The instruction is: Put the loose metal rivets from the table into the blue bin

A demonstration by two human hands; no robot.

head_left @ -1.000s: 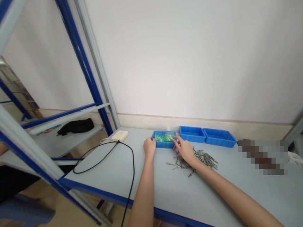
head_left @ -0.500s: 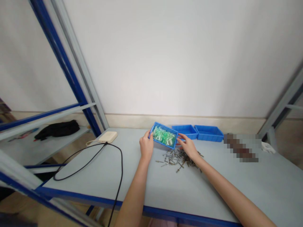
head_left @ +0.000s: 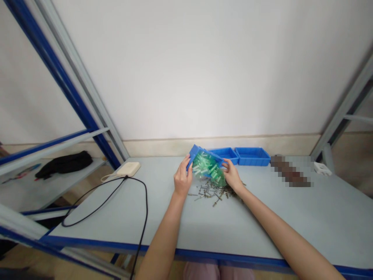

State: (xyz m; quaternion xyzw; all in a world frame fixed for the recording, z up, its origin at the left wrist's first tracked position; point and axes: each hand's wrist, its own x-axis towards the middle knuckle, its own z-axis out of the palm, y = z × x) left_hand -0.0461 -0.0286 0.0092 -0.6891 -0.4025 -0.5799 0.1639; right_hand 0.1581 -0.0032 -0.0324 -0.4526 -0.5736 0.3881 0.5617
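Note:
Between my hands a small blue plastic bin (head_left: 194, 149) is tipped steeply toward me. Small green and clear pieces (head_left: 207, 165), blurred by motion, spill over its lower edge. My left hand (head_left: 183, 177) grips the bin's left end, and my right hand (head_left: 232, 175) holds its right end. Below, on the tabletop, lies a loose pile of metal pins that look like rivets (head_left: 214, 193). The falling pieces hide part of this pile, as does my right hand.
Two more blue bins, a middle one (head_left: 229, 154) and a right one (head_left: 252, 156), stand by the wall. A white box (head_left: 128, 169) and a looped black cable (head_left: 146, 198) lie left on the table (head_left: 163, 217). A white object (head_left: 322, 168) sits far right, beside a pixelated patch.
The bin has gone from nearly level to steeply tipped toward me. Its green and clear pieces are now pouring out over the metal pile. The view has shifted slightly.

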